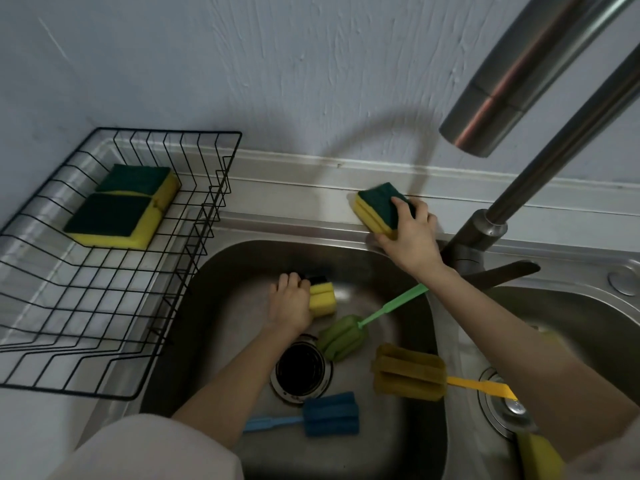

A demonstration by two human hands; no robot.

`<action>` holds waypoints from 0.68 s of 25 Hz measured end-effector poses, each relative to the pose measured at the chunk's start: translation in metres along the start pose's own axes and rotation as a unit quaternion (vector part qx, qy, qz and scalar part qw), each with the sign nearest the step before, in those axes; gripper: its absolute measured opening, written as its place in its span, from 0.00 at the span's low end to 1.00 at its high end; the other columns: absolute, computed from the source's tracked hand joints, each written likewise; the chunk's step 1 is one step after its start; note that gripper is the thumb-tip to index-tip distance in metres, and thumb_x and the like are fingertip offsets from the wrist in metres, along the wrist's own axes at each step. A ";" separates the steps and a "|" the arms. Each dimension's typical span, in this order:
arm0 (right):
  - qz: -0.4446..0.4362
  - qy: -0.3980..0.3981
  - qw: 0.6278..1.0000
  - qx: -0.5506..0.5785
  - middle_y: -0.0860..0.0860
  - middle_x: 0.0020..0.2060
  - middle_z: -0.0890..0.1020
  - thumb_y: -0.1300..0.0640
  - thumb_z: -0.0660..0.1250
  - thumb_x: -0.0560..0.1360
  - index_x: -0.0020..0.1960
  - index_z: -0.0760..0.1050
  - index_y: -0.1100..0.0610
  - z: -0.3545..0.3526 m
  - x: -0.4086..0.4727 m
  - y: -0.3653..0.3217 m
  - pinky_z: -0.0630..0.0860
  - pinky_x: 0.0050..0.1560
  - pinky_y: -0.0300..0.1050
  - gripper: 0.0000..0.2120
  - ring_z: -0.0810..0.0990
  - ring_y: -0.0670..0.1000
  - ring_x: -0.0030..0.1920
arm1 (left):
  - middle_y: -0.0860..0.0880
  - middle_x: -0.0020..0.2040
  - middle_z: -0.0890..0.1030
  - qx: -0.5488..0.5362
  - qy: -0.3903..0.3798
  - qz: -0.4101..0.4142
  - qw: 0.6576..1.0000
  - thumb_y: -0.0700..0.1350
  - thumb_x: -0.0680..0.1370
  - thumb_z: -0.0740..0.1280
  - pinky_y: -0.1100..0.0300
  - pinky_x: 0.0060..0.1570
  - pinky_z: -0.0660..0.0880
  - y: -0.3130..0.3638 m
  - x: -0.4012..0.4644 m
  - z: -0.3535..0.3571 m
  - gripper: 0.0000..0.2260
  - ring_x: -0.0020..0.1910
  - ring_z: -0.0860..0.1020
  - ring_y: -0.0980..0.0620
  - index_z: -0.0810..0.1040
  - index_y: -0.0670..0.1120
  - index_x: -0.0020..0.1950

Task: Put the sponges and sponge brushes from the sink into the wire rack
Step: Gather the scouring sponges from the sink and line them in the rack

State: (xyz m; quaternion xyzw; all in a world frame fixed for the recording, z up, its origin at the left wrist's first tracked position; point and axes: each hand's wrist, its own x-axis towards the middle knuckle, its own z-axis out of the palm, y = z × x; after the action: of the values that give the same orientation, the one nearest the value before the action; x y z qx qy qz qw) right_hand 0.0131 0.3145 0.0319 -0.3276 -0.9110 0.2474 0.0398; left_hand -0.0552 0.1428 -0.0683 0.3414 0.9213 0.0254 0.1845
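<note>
The black wire rack (194, 237) stands left of the sink with two yellow-and-green sponges (117, 216) lying in it. My left hand (290, 303) is down in the sink basin (225, 306), closed on a yellow sponge (322, 299). Above the sink's back rim, my right hand (412, 233) grips another yellow-and-green sponge (375, 207). On the basin floor lie a green sponge brush (341, 337), a mustard-yellow sponge brush (408, 372) and a blue sponge brush (330, 414).
A steel faucet (540, 168) rises at the right, its spout (509, 81) hanging overhead. The drain (301, 368) opens in the basin's middle. A second basin (571, 317) lies to the right, with a yellow sponge (540, 455) at its near edge. A blue wall stands behind.
</note>
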 end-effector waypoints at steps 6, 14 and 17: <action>-0.023 0.000 0.999 0.035 0.61 0.69 0.62 0.53 0.65 0.74 0.73 0.56 0.58 -0.009 -0.026 -0.021 0.63 0.68 0.52 0.32 0.62 0.62 0.68 | 0.41 0.63 0.69 -0.042 0.038 -0.018 0.998 0.48 0.72 0.65 0.48 0.61 0.64 -0.004 -0.021 -0.034 0.22 0.64 0.65 0.41 0.65 0.44 0.64; -0.044 0.018 0.995 0.084 0.62 0.67 0.63 0.51 0.65 0.74 0.73 0.57 0.57 -0.036 -0.078 -0.047 0.63 0.69 0.51 0.32 0.64 0.61 0.68 | 0.42 0.63 0.71 -0.156 0.139 0.003 0.978 0.50 0.72 0.66 0.46 0.61 0.65 0.003 -0.079 -0.085 0.24 0.63 0.69 0.42 0.64 0.44 0.64; -0.055 0.037 0.994 0.090 0.61 0.67 0.62 0.51 0.65 0.74 0.73 0.56 0.56 -0.048 -0.098 -0.053 0.63 0.70 0.50 0.32 0.64 0.61 0.68 | 0.42 0.61 0.74 -0.184 0.202 0.041 0.961 0.48 0.72 0.67 0.45 0.60 0.67 0.003 -0.107 -0.108 0.23 0.61 0.71 0.42 0.65 0.44 0.63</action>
State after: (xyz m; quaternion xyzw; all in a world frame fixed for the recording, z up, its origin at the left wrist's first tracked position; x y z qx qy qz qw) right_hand 0.0703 0.2393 0.1085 -0.2806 -0.8996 0.3136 0.1168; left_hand -0.0171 0.0846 0.0671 0.3267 0.9039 0.2709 0.0528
